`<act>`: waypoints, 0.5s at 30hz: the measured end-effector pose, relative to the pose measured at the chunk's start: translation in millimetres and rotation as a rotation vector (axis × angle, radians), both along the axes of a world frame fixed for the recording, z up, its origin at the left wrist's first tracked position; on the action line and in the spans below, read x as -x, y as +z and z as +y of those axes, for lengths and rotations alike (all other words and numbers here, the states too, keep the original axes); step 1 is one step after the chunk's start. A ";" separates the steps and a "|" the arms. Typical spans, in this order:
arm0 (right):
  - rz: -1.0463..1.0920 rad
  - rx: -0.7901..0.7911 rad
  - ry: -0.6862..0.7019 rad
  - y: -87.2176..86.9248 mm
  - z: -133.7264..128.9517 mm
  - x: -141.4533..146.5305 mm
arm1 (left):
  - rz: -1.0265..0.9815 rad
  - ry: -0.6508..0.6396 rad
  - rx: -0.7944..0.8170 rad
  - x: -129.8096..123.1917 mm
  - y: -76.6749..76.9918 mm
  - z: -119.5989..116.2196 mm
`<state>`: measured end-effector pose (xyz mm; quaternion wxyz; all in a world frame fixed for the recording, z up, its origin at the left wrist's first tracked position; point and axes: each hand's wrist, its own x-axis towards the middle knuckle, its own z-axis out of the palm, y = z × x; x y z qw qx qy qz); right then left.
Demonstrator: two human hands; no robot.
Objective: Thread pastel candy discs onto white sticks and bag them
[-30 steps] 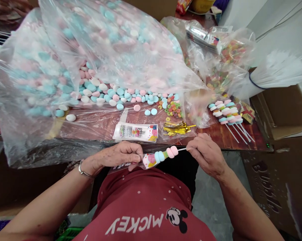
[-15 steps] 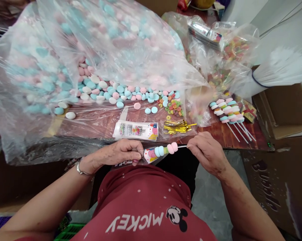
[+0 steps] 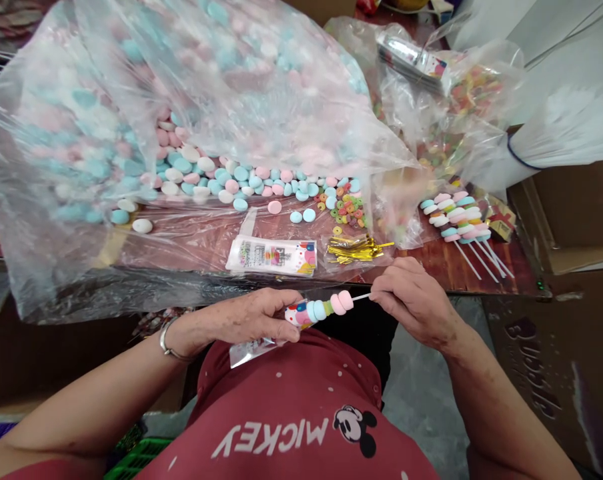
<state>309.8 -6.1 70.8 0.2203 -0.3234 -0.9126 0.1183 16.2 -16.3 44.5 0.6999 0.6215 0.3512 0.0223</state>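
Note:
My left hand (image 3: 254,318) is closed around a clear printed plastic bag (image 3: 251,351), thumb and fingers on either side of its mouth. Partly inside that bag is a marshmallow skewer (image 3: 339,303), with blue pieces at the bag's mouth, a green ring in the middle and pink pieces outside. The skewer's other end is hidden by the bag and hand. My right hand (image 3: 410,301) pinches the bare white stick at the right. On the table just beyond lie a stack of printed bags (image 3: 272,256) and a bundle of gold twist ties (image 3: 357,251).
A large clear sack of pink, blue and white marshmallows (image 3: 231,87) spreads over the table. Gummy rings (image 3: 349,210) lie at its front. Several finished skewers (image 3: 459,219) rest at the right, near a bundle of white sticks (image 3: 566,137) and cardboard boxes (image 3: 571,220).
My left hand has shifted slightly right along the bag, its fingers now farther over the mouth. The bag's tail shows more below the hand. The skewer tilts a little more and sits slightly farther left.

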 end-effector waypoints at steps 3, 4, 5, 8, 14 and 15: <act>-0.043 -0.049 0.092 2.7 2.1 5.0 | 0.010 -0.035 -0.028 -7.1 2.0 1.6; -0.055 -0.059 0.108 1.7 2.0 7.3 | 0.005 -0.046 -0.057 -9.4 2.9 2.3; -0.065 -0.065 0.120 -0.5 1.4 9.8 | 0.001 -0.051 -0.093 -11.8 3.7 3.0; -0.104 -0.038 0.126 -12.6 -2.7 18.5 | -0.011 -0.042 -0.150 -19.4 4.3 3.2; -0.144 0.104 0.146 -30.5 -7.3 31.3 | -0.035 0.018 -0.134 -31.1 0.2 -2.2; -0.135 0.111 0.139 -29.2 -5.9 30.9 | -0.020 0.040 -0.146 -30.8 0.2 -2.6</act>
